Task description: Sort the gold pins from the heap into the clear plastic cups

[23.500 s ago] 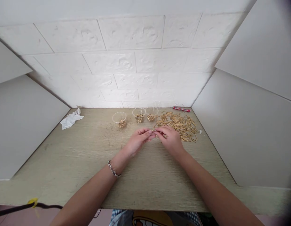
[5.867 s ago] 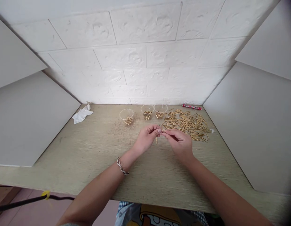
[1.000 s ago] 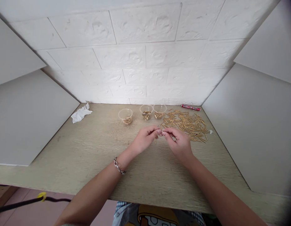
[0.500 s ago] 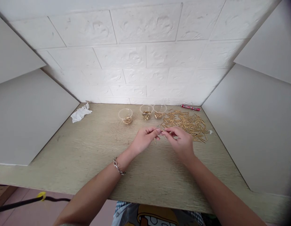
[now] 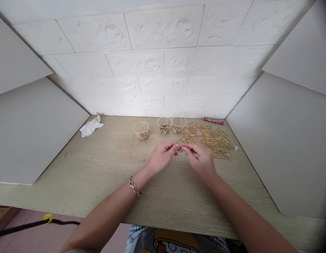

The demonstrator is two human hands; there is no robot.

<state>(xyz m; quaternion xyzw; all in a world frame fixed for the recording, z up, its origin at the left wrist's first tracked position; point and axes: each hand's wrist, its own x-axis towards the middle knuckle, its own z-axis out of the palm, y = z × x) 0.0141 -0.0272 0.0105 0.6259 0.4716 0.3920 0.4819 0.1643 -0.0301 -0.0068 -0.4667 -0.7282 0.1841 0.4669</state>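
My left hand and my right hand meet over the table, fingertips almost touching. Both are closed in a pinch around a small gold-coloured piece, mostly covered by the fingers. Below the left fingertips shows a thin gold-coloured rod; whether it is held or lies on the table I cannot tell. Just beyond my right hand spreads a loose pile of thin gold-coloured rods. Behind the hands stand clear plastic cups, a left one, a middle one and a right one, each with small gold-coloured pieces inside.
A crumpled white tissue lies at the table's back left. At the back right, a red printed tube-shaped packet rests near the wall. Grey panels flank the wooden table, and a white brick-patterned wall closes the back.
My right hand has shifted slightly left and its fingers have turned a little at the small piece. My left hand stays almost in place. The cups and pile are unchanged.
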